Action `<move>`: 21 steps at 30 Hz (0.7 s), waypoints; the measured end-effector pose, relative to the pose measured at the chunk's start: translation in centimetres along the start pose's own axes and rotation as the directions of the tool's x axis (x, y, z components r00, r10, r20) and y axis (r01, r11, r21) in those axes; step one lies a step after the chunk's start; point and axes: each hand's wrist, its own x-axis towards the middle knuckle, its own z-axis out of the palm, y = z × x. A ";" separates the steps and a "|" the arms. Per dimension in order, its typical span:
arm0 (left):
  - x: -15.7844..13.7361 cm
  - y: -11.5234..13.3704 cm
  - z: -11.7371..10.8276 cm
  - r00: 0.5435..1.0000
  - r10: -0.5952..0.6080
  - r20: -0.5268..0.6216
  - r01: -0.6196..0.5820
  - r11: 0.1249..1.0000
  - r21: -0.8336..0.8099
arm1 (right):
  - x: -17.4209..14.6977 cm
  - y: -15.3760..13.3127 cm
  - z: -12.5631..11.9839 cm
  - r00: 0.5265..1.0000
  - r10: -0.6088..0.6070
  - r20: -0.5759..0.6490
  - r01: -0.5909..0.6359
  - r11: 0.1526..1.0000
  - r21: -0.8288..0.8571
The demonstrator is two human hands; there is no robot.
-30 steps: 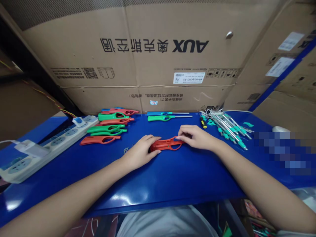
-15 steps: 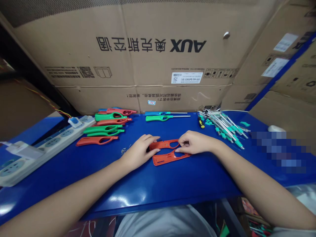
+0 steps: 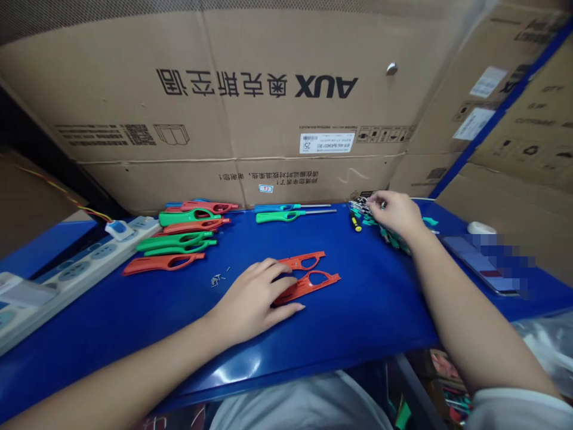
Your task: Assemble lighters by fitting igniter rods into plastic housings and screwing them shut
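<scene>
My left hand (image 3: 257,292) lies with fingers apart over the left ends of two orange-red lighter shell halves. The nearer lighter shell half (image 3: 308,284) passes between thumb and index finger, its inner side up. Just behind it lies the farther lighter shell half (image 3: 302,261), partly under my fingers. At the back right, my right hand (image 3: 396,212) is closed over the far end of a pile of metal lighter tubes with teal parts (image 3: 394,239). What its fingertips pinch is hidden. A black and yellow screwdriver (image 3: 356,222) lies left of the pile.
Red, green and blue lighter bodies (image 3: 176,242) are stacked at the left, beside a white power strip (image 3: 98,257). Small screws (image 3: 217,279) lie near my left wrist. Two long-nosed lighters (image 3: 280,216) lie before the cardboard wall (image 3: 250,137). A phone (image 3: 481,263) rests at the right.
My right hand has let go of the shell halves and moved right and back to the tube pile. My left hand has spread and shifted over the nearer shell half. The view has shifted slightly.
</scene>
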 end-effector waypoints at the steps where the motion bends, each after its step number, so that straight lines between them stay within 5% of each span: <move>1: -0.1 -0.1 0.1 1.000 0.004 0.014 -0.004 1.000 0.019 | 0.3 0.9 0.1 0.999 0.049 -0.011 -0.050 0.997 -0.050; 9: 0.0 -0.5 0.1 0.996 -0.047 0.071 0.043 0.997 0.065 | 1.3 4.1 1.5 0.932 0.289 0.221 -0.260 0.954 -0.151; 21: -0.2 -1.1 -0.6 0.994 -0.090 0.063 0.085 0.993 0.084 | 1.5 4.2 1.8 0.922 0.323 0.212 -0.293 0.943 -0.161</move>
